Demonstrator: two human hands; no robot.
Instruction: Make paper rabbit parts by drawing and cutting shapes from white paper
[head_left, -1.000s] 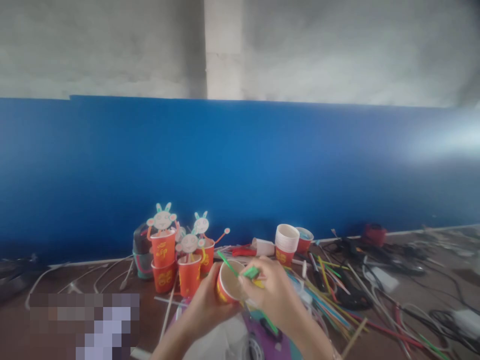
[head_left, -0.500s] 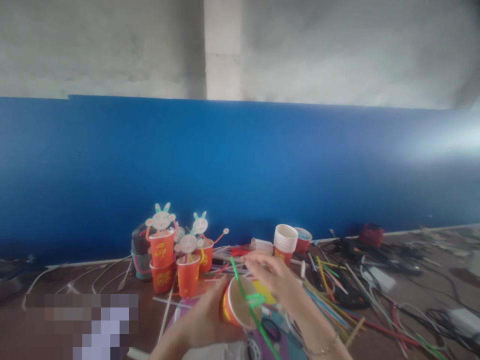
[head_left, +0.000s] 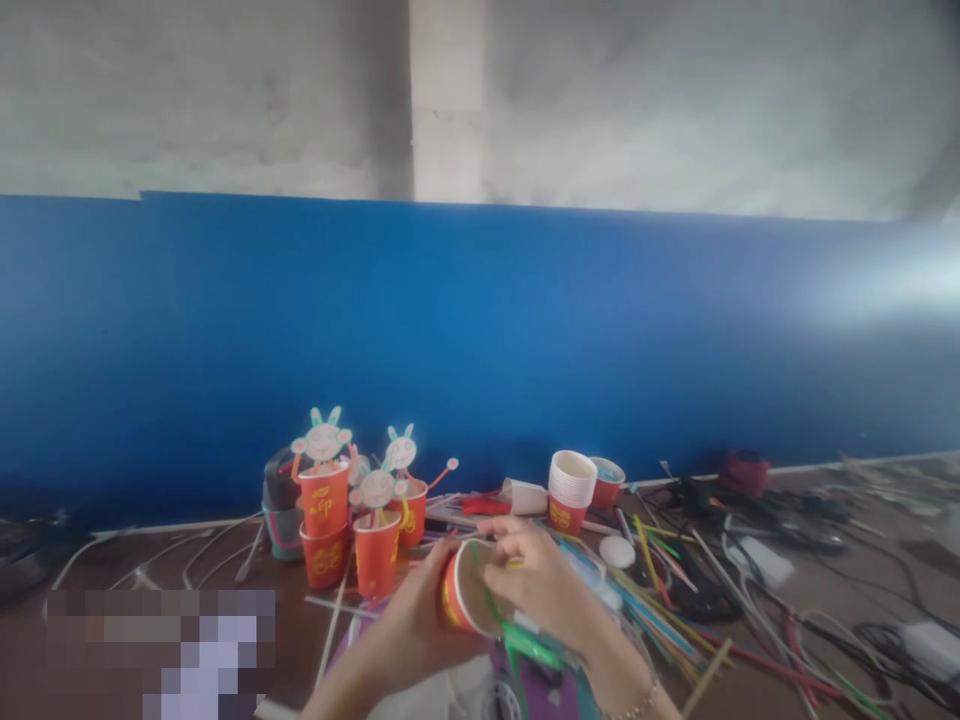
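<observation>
Down from above the rim, my right hand [head_left: 544, 570] has dropped to the mouth of the paper cup [head_left: 463, 597], and the green straw [head_left: 490, 604] has sunk lower with it. I keep my left hand [head_left: 424, 622] wrapped round the cup's outer side, fingers and thumb pressed to its wall, so that it tilts, mouth toward my right. My right fingertips are curled close together at the opening, beside the straw; I cannot tell whether they pinch it. A wider green strip [head_left: 531, 646] lies across the straw just below the rim. I hold the cup over the bench [head_left: 105, 570], well in from its back edge. Toward that edge, on the left, stand red cups [head_left: 377, 555] bearing paper faces; right of them is a stack of cups [head_left: 572, 490]. Coloured sticks [head_left: 664, 615] spread toward the bench's right side.
</observation>
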